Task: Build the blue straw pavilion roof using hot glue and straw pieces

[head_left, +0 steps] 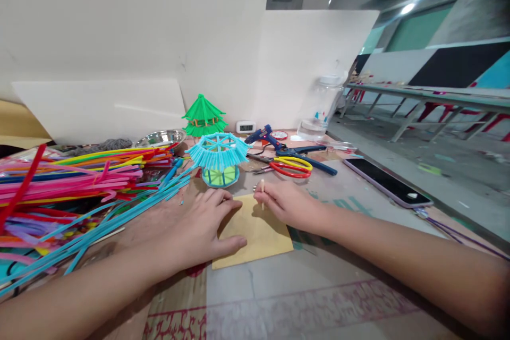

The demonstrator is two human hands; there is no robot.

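A sheet of yellow paper or card (pixel 268 241) lies flat in front of me. My left hand (pixel 213 223) rests on its left side, thumb and fingers spread, with nothing in them. Over the far right part of the sheet, my right hand (pixel 279 202) pinches a short pale stick (pixel 262 186), which stands roughly upright between thumb and fingers. Just beyond the hands is a small model with a light blue fringed roof (pixel 218 150) and a green round base (pixel 220 176). The far fingers of my right hand are partly hidden.
Many coloured pipe cleaners (pixel 71 178) pile up at the left. Behind are a green tiered model (pixel 204 117), a metal bowl (pixel 161 138), a small clock (pixel 246 127), a glue gun (pixel 266 138), red-and-yellow-handled scissors (pixel 292 166) and blue-handled pliers (pixel 314 162). A phone (pixel 386 183) and clear jug (pixel 319 109) stand right.
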